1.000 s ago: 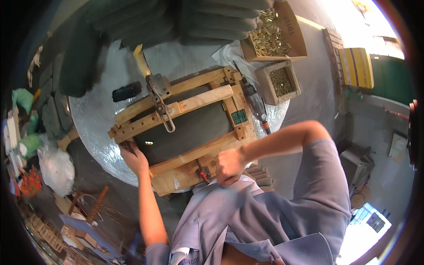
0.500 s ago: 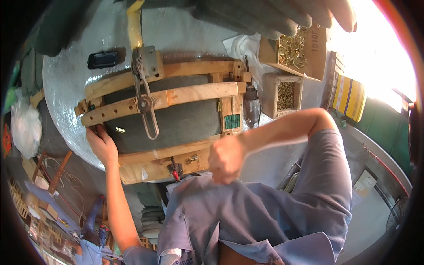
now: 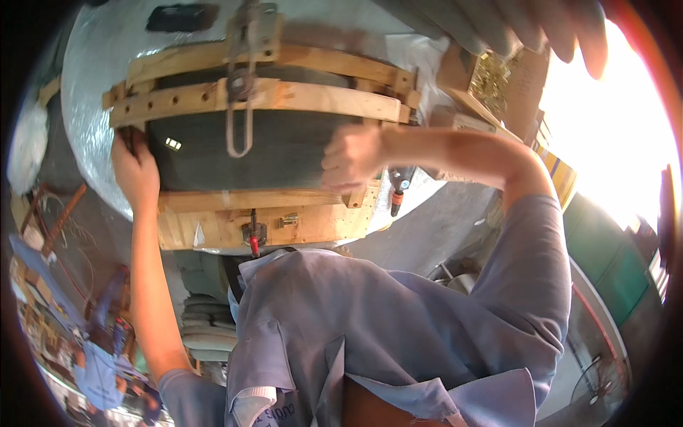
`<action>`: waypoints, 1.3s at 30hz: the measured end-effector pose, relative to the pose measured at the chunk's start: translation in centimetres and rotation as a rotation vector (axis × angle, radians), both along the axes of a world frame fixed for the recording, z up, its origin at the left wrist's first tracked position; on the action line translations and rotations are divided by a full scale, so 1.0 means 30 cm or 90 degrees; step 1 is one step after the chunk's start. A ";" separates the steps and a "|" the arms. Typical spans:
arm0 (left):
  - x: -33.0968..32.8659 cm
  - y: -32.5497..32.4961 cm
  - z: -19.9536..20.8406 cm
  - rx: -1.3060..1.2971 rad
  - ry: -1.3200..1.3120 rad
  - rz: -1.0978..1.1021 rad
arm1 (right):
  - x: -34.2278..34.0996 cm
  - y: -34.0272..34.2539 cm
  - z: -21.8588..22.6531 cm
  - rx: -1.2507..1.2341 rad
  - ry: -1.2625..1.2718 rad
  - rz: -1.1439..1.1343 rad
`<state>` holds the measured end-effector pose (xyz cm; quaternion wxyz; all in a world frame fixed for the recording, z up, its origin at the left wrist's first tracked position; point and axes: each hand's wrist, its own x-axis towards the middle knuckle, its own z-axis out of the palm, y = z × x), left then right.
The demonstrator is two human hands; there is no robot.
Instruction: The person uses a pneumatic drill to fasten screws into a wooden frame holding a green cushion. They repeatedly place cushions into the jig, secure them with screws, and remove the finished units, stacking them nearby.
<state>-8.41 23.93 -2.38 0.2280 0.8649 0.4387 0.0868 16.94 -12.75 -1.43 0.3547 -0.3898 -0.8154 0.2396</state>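
Observation:
A wooden frame (image 3: pixel 327 99) with curved bars lies around a dark grey panel (image 3: pixel 235 142). At the frame's left end, my left hand (image 3: pixel 136 171) is closed on the wood, its fingertips partly hidden below the curved bar. My right hand (image 3: pixel 352 158), blurred by motion, is a fist over the panel's right part; anything inside it is hidden. A metal toggle clamp (image 3: pixel 240 85) with a long looped handle crosses the curved bar. On the near board (image 3: pixel 185 231) sit a small red-handled clamp (image 3: pixel 254 240) and a brass-coloured fitting (image 3: pixel 288 220).
Right of the frame lies a power screwdriver (image 3: pixel 398 192). Beyond it stand a carton of brass-coloured screws (image 3: pixel 491 78) and a wooden box (image 3: pixel 455 122). A black tray (image 3: pixel 181 18) lies at the far left. Grey rounded padded pieces (image 3: pixel 491 21) hang across the top right.
My right hand has risen from the near board to over the panel, still in a fist. My left hand keeps its place at the frame. The whole view has shifted.

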 end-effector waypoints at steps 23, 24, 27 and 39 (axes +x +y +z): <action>-0.040 0.002 -0.006 -0.156 -0.344 0.199 | -0.424 -0.057 0.300 -0.502 0.107 -0.378; -0.045 0.017 -0.020 -0.126 -0.330 0.181 | -0.446 -0.068 0.306 -0.508 0.091 -0.406; -0.027 0.015 0.034 -0.193 -0.367 0.199 | -0.537 -0.098 0.318 -0.527 0.068 -0.500; -0.024 0.152 0.055 0.021 -0.123 -0.066 | -0.752 -0.240 0.212 -0.489 0.130 -0.987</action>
